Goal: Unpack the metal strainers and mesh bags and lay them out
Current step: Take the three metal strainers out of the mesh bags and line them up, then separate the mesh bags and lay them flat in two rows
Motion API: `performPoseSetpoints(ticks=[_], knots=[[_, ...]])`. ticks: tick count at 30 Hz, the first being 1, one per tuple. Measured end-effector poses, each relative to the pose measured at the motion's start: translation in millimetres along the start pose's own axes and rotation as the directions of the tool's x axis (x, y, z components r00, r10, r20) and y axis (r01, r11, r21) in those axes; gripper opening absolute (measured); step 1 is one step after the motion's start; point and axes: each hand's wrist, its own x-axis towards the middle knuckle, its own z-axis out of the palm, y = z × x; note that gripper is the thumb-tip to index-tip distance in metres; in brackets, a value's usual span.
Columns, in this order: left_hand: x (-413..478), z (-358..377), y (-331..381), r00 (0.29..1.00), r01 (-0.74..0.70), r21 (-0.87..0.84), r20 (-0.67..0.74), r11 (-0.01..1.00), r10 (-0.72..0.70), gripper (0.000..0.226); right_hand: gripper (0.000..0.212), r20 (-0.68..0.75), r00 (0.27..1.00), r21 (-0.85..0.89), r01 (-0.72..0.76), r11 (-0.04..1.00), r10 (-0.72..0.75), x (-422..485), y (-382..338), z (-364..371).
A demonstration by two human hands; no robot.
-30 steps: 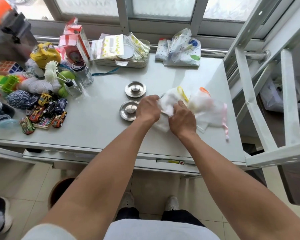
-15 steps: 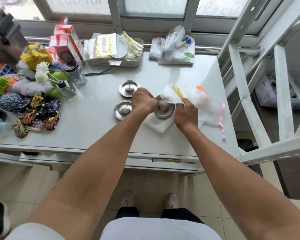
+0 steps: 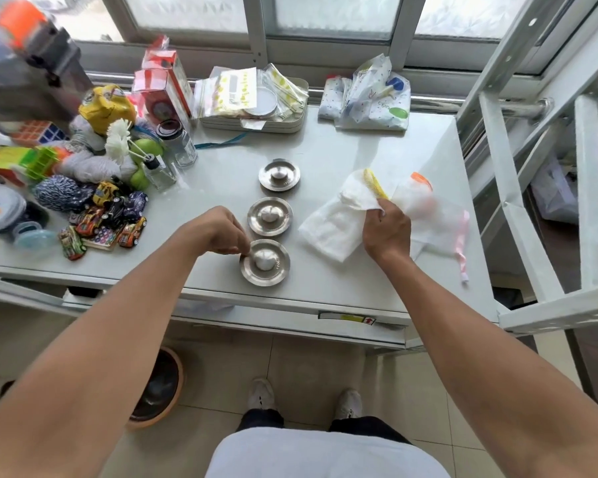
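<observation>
A person stands at a grey metal table by a window, both bare arms reaching fwd. The left hand is curled narrow, fingertips pinched at the near-left rim of the nearest strainer, which sits flat near the table's front edge. Two more strainers lie beyond it in a rough line toward the window: the middle strainer just behind, the far strainer behind that; all three apart, not touching. The right hand is closed on a white mesh bag w/ a yellow trim, gripping its upper edge; the bag's body lies on the table to the hand's left. A second mesh bag, orange-tabbed w/ a pink ribbon, lies partly under & right of that hand. Toy cars, jars and packets crowd the table's left & back.
</observation>
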Motion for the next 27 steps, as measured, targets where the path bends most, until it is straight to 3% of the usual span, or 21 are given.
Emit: performPoseSetpoints(ticks=[5,8,10,13,15,18,20,21,24,27], knots=[[7,6,-6,0.998,-0.002,0.065,-0.068,0.998,0.007,0.012,0.020,0.009,0.999,0.008,0.033,0.999,-0.033,1,2,-3],[4,5,1,0.990,-0.009,0.221,-0.136,0.975,0.040,0.013,0.017,0.006,0.997,0.005,0.078,0.997,-0.078,-2,3,-6],[-1,12,13,0.958,-0.044,0.335,-0.252,0.941,0.135,0.019,0.017,-0.014,0.995,-0.004,0.100,0.995,-0.100,-3,4,-8],[-9,38,40,0.833,-0.178,0.502,-0.380,0.846,0.401,0.021,0.017,-0.021,0.994,-0.019,0.105,0.994,-0.105,-5,6,-8],[-9,63,55,0.761,-0.321,0.588,-0.306,0.742,0.572,0.031,0.019,-0.028,0.993,-0.014,0.112,0.994,-0.112,-6,5,-9],[-6,91,63,0.638,-0.597,0.671,0.063,0.440,0.768,0.050,0.025,-0.108,0.992,0.074,0.069,0.995,-0.060,-3,0,-17],[1,102,59,0.565,-0.675,0.699,0.287,0.235,0.773,0.060,0.027,-0.167,0.986,0.131,0.004,0.991,0.018,1,-2,-24],[5,105,55,0.553,-0.687,0.703,0.343,0.183,0.759,0.061,0.027,-0.187,0.982,0.144,-0.010,0.989,0.037,3,0,-27],[18,113,48,0.522,-0.673,0.725,0.327,0.145,0.787,0.053,0.033,-0.233,0.970,0.186,-0.024,0.982,0.068,6,1,-34],[25,122,53,0.551,-0.591,0.785,0.226,0.185,0.803,0.047,0.041,-0.282,0.952,0.243,-0.052,0.969,0.122,6,-1,-38]])
